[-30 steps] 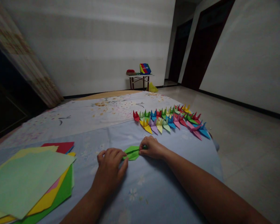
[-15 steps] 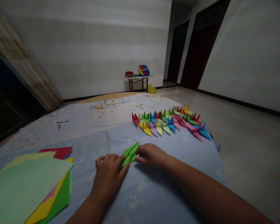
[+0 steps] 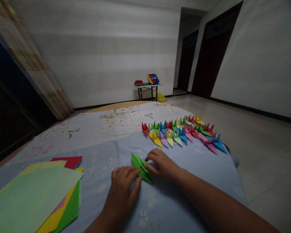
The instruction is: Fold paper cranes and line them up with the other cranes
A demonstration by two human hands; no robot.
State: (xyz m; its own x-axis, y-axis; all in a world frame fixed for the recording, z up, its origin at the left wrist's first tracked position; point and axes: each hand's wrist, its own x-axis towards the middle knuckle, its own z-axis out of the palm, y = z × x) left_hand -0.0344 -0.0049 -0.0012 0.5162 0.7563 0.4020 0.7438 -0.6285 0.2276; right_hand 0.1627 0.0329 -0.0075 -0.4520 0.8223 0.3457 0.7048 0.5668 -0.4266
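Note:
A folded green paper (image 3: pixel 143 168), a long diamond in shape, lies on the blue flowered cloth between my hands. My left hand (image 3: pixel 125 183) rests at its left side, fingertips on the paper and thumb a little apart from the fingers. From the right, my right hand (image 3: pixel 161 164) touches the paper's right edge, its thumb and fingers apart. The far tip points up and left, the near tip down and right. Behind my right hand stand several folded paper cranes in many colours, among them a yellow one (image 3: pixel 156 139) and a purple one (image 3: pixel 163 138).
Loose coloured sheets lie stacked at the left, pale green (image 3: pixel 36 191) on top. A white flowered cloth (image 3: pixel 87 131) covers the table's far part. Beyond it, a small table (image 3: pixel 149 86) holds a colourful box (image 3: pixel 153 79). Cranes reach the table's right edge.
The green paper has turned, its far tip now leaning left instead of right. Both hands have shifted on it, and my right fingers have spread. The whole view has moved slightly.

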